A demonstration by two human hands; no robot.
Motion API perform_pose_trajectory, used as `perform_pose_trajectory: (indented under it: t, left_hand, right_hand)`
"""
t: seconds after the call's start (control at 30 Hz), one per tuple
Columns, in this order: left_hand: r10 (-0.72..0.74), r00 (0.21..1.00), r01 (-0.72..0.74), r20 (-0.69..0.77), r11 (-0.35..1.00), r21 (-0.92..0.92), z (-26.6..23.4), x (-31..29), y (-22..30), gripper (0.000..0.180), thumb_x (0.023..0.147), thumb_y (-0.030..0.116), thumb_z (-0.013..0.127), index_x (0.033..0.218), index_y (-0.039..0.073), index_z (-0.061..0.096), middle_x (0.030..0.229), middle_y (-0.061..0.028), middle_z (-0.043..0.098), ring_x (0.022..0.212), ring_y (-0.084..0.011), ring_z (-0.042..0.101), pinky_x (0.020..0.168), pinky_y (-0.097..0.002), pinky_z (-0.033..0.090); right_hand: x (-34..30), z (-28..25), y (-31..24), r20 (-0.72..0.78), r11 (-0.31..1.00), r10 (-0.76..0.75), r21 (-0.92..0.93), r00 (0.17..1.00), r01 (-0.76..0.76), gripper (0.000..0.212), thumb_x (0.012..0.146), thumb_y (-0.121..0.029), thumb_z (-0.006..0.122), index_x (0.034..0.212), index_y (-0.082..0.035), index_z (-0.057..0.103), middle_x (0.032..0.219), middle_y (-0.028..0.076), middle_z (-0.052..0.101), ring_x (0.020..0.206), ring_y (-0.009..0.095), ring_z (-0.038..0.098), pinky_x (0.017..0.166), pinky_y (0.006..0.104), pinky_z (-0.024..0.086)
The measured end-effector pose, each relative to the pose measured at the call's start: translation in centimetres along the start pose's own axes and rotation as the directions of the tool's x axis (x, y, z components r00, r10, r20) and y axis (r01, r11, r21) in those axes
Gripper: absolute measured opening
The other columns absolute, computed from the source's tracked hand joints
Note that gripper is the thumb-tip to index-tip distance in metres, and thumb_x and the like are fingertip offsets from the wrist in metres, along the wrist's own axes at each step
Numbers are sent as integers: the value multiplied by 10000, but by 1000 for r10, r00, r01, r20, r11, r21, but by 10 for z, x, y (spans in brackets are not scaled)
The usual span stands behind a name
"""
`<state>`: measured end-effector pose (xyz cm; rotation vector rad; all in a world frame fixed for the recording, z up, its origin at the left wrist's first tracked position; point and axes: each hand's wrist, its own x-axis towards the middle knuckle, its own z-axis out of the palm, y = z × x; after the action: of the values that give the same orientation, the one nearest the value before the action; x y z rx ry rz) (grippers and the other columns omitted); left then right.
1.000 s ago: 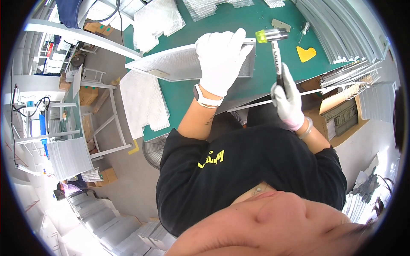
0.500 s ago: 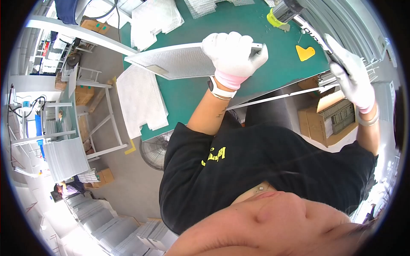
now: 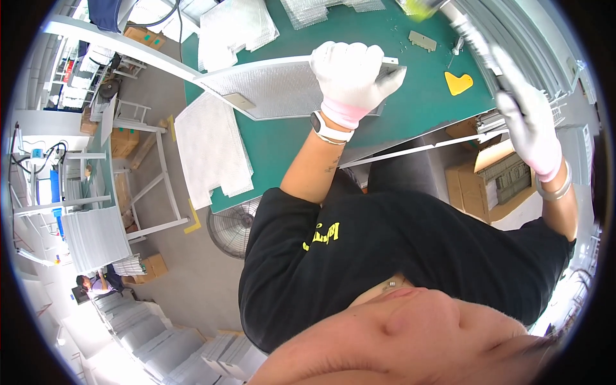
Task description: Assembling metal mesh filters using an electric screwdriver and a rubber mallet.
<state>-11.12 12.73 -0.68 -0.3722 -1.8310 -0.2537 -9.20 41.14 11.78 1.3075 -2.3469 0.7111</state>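
Observation:
My left hand [image 3: 350,82], in a white glove, is closed round the edge of a framed panel [image 3: 276,88] with a silvery patterned face. That panel stands tilted over the green table [image 3: 282,144]. A white-gloved right hand [image 3: 531,128] grips the handle of a mallet [image 3: 473,40], raised at the table's far right. Its yellow-green head end is blurred and partly cut off by the upper edge. Below the mallet head lie a small grey notched plate [image 3: 422,41] and a yellow flat scraper-shaped piece [image 3: 458,83].
Thin whitish sheets [image 3: 212,151] overhang the table's left edge; another stack [image 3: 234,29] lies farther back. Long grey profiles [image 3: 545,45] line the right side. An opened cardboard box [image 3: 471,192] and a floor fan [image 3: 232,228] stand below. Another person [image 3: 99,282] is far left.
The mallet has moved up and away, its head now at the upper edge, uncovering the grey notched plate. My left hand and the panel have shifted only slightly.

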Motion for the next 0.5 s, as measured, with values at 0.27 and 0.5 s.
perform_pose_trajectory:
  t: [0.27,0.5]
  left_hand:
    - [-30,998,33,62,999,-37,-12,2,6,324,664,408,790,666,200,543,678,-8,470,690,-238,503,766,-418,393]
    - [-96,988,97,119,995,-6,-37,6,39,314,652,338,780,605,217,494,660,3,443,702,-222,494,742,-415,361]
  right_hand:
    - [-56,79,55,421,934,349,-78,837,-350,575,900,-53,570,1455,-177,486,895,193,652,811,371,645,740,445,511]
    - [-17,140,116,-38,972,112,-205,993,-117,559,889,-117,649,1426,-88,496,1373,212,535,1219,418,536,1050,451,423]
